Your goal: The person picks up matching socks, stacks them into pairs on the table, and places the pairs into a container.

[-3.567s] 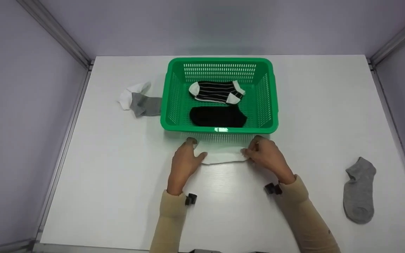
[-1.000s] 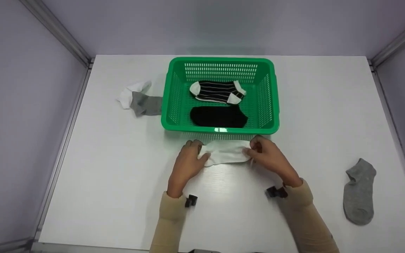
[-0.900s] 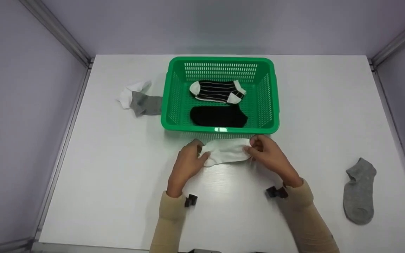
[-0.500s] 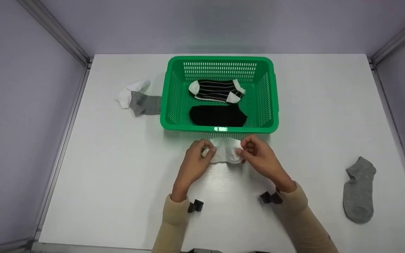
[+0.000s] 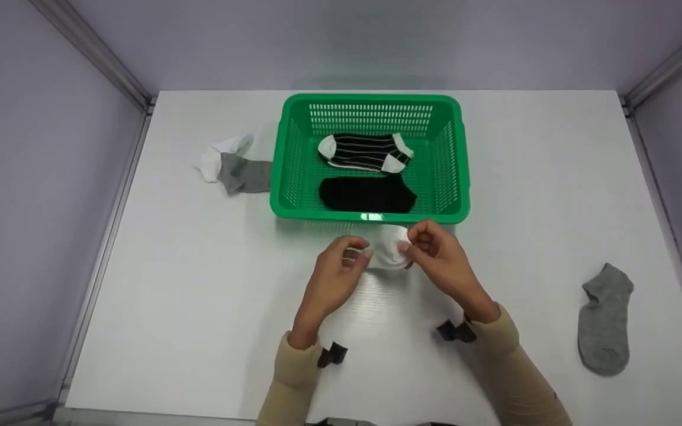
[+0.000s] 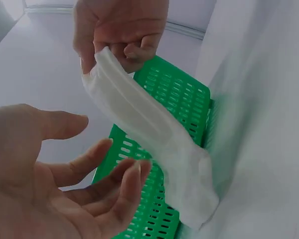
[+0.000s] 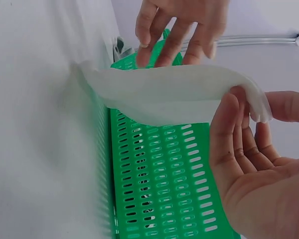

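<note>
My right hand (image 5: 443, 260) pinches one end of a white sock (image 5: 392, 248) in front of the basket. In the right wrist view the sock (image 7: 164, 92) hangs from thumb and fingers, its far end low near the table. Close by on the left, my left hand (image 5: 336, 275) holds nothing. Its fingers are spread and loosely bent, apart from the sock in the left wrist view (image 6: 144, 114). Just behind both hands stands a green basket (image 5: 370, 218). Inside lie black-and-white striped socks (image 5: 364, 154) and a black sock (image 5: 367, 195).
Left of the basket a crumpled white sock (image 5: 211, 163) lies partly under a grey sock (image 5: 249, 176), which reaches the basket's side. Another grey sock (image 5: 604, 322) lies at the right of the white table (image 5: 187, 307). Walls enclose the back and sides.
Earlier both hands held the white sock stretched between them. The hands have come closer together, and the left has let go. The right hand has lifted its end slightly.
</note>
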A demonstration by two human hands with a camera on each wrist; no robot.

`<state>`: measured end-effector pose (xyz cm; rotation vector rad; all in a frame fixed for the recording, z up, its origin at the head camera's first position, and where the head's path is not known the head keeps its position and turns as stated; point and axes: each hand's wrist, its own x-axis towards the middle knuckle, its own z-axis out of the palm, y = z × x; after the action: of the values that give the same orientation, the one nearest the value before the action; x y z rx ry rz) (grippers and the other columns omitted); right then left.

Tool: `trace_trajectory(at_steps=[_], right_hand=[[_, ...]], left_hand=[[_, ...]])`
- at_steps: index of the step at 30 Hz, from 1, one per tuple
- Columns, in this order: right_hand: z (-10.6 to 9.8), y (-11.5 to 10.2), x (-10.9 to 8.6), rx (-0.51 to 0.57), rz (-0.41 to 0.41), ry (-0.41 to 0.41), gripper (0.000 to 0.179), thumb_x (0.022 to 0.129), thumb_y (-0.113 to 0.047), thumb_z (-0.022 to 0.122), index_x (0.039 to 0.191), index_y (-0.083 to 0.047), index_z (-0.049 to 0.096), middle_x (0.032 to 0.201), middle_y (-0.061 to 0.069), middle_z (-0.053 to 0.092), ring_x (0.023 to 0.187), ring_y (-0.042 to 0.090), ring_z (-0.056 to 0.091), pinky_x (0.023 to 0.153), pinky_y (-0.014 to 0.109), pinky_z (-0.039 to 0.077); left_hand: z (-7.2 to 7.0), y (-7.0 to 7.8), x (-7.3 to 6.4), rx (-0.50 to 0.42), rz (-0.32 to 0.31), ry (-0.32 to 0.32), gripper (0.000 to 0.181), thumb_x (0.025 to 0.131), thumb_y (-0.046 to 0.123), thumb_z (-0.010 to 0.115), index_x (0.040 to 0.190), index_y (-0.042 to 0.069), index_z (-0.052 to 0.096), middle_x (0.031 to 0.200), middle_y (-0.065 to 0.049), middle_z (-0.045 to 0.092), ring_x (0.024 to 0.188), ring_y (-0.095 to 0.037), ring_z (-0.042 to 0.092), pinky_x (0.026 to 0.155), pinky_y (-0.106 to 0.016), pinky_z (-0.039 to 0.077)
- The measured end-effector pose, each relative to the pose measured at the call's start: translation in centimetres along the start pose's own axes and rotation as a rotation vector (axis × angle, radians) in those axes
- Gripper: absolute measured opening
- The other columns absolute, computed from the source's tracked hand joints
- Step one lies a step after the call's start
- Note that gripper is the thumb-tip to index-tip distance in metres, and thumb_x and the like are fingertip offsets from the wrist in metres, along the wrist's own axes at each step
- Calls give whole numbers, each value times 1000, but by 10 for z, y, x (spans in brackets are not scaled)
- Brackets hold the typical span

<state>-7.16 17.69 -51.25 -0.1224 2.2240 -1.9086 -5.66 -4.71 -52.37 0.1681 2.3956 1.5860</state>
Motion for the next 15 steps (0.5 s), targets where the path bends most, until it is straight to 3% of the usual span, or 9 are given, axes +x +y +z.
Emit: trace_trajectory(at_steps=[2,4,8,11,15], right_hand=[[1,-2,-1,1,-10,-5,13,100,-4,69,107,-1,58,92,7,64,74,13,65,71,27,59],[2,-3,-1,7,-26,-19,12,101,-4,68,107,0,58,92,6,65,75,12,65,72,27,59],[3,-7,-1,13,-54,-51,13,102,-6,67,108,1,59,90,2,67,69,9,60,65,24,54],[4,-8,-1,-2,-48,-62,13,102,-9,68,108,-1,61,91,0,70,70,8,59,64,23,49],[2,-6,0,-37,-21,-74,13,102,-12,69,109,-3,64,95,1,74,75,10,61,67,23,48]], left_hand=[[1,1,-1,-17,33,-55,41,102,19,68,141,11,58,139,-7,61,122,-24,64,104,-42,56],[5,1,-2,28,88,-70,57,96,16,76,147,13,52,141,-7,58,120,-24,63,101,-41,56],[19,2,-2,236,198,17,80,88,26,88,154,13,44,142,-8,55,115,-24,63,93,-38,58],[32,4,0,363,244,108,72,89,26,87,148,9,50,136,-9,63,108,-22,69,88,-34,60],[43,5,1,390,251,190,43,94,13,80,133,3,64,119,-11,76,98,-19,75,83,-33,62]])
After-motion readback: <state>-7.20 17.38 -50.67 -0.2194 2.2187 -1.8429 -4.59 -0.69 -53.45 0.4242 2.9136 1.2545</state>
